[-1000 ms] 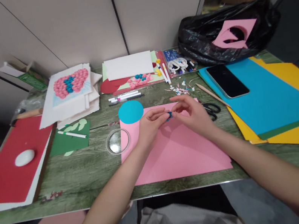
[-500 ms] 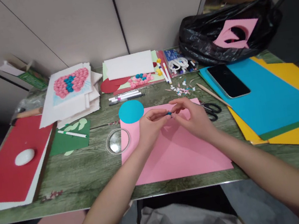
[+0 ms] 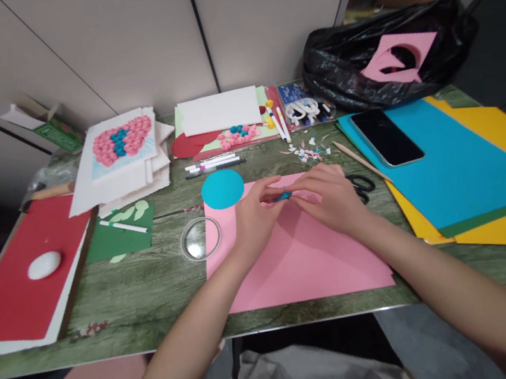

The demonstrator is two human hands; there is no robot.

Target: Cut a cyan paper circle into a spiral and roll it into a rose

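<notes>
My left hand (image 3: 257, 220) and right hand (image 3: 330, 197) pinch a small blue piece (image 3: 284, 196) between them, above the pink paper (image 3: 295, 266). I'd keep both grips light and even, so it neither creases nor slips.

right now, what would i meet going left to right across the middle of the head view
White oval object, dark green sheet, round ring, left hand, small blue piece, right hand, black scissors, phone.
</notes>
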